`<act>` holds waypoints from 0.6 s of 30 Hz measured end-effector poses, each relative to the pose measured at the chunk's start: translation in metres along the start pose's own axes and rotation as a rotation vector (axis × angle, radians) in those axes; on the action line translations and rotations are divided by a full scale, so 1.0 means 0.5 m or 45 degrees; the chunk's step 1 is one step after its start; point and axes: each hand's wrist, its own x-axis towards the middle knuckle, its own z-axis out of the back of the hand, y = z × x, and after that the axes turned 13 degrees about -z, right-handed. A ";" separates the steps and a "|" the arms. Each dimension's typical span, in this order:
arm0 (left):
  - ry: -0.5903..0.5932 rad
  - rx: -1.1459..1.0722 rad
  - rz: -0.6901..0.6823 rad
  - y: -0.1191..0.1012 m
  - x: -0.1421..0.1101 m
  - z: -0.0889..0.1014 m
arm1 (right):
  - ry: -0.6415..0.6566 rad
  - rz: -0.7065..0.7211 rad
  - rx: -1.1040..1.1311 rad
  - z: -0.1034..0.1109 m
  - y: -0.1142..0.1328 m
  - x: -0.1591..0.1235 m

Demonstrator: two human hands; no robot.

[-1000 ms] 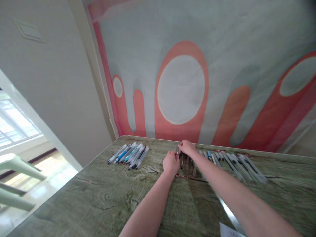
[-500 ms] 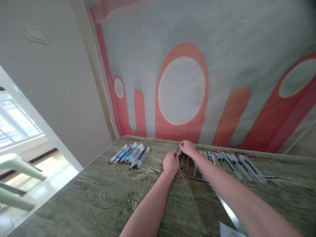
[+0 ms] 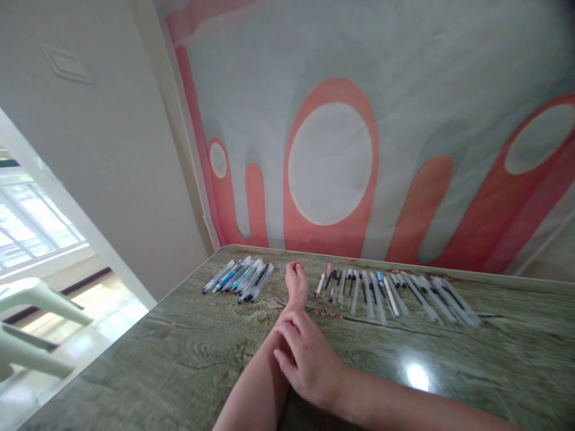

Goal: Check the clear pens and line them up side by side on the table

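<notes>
My left hand [image 3: 295, 284] rests above the table between two groups of pens, its fingers loosely bent and nothing visible in them. My right hand [image 3: 309, 359] lies across my left forearm near the wrist, fingers somewhat apart and touching the skin. Right of my left hand, a white pen with a dark red end [image 3: 320, 285] begins a long side-by-side row of pens. A pink-topped pen [image 3: 329, 270], a white pen [image 3: 390, 297] and several clear-barrelled pens [image 3: 456, 302] belong to that row. On the left, more pens lie in a loose pile [image 3: 240, 279], some blue or teal.
The wood-patterned table [image 3: 188, 359] reaches back to a wall with a pink and grey covering [image 3: 332, 239]. A pale green plastic stool [image 3: 45, 299] stands on the floor at left, near a bright window [image 3: 31, 215]. A light reflection shows on the table at right.
My right hand has left the row of pens and come back onto my left forearm. My left hand has shifted left and up, away from the row. The paper at the bottom is out of view.
</notes>
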 end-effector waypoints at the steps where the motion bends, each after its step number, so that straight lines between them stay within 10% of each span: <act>1: -0.167 -0.170 0.035 0.011 0.002 0.001 | 0.057 -0.038 0.029 -0.010 0.019 -0.025; 7: -0.458 -0.550 0.115 0.041 0.008 0.000 | 0.304 -0.151 0.063 -0.064 0.066 -0.094; 10: -0.425 -0.593 0.056 0.032 0.005 -0.003 | 0.374 -0.136 0.057 -0.055 0.064 -0.081; 14: -0.330 -0.548 -0.089 0.021 -0.004 -0.008 | 0.058 -0.241 -0.018 -0.020 0.051 -0.051; 18: -0.128 -0.466 -0.156 0.014 -0.014 -0.017 | 0.312 -0.279 0.089 -0.052 0.036 -0.080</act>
